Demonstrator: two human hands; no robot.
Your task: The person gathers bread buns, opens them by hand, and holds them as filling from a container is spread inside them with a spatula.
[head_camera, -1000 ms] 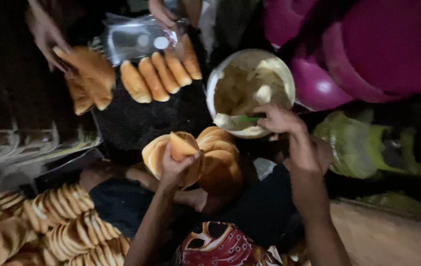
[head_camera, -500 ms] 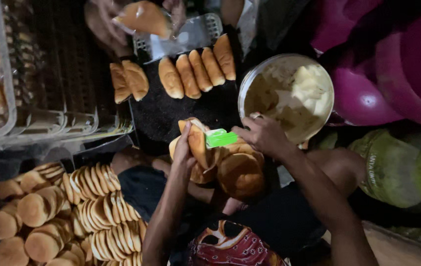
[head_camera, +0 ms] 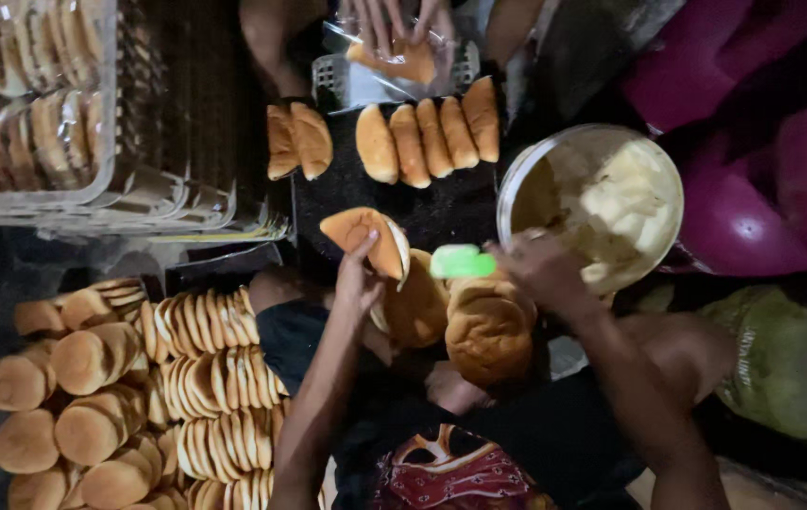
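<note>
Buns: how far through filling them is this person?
Done: six filled buns lie in a row on the dark tray, and another person's hands are bagging one. In hand: the left hand holds a split bun, the right hand a green spatula near the cream bowl. Left: a large pile of buns at the left.

Lighting: dim, warm, concentrated at frame centre; edges fall into shadow. 
Upper left: stacked pale plastic crates [head_camera: 153, 189]. 
Upper right: magenta plastic tubs [head_camera: 762, 142], partly shadowed. 
Right edge: green-yellow sack [head_camera: 781, 364]. 
Lower right corner: strip of pale floor [head_camera: 762, 491]. 
Walls, windows: not visible.
</note>
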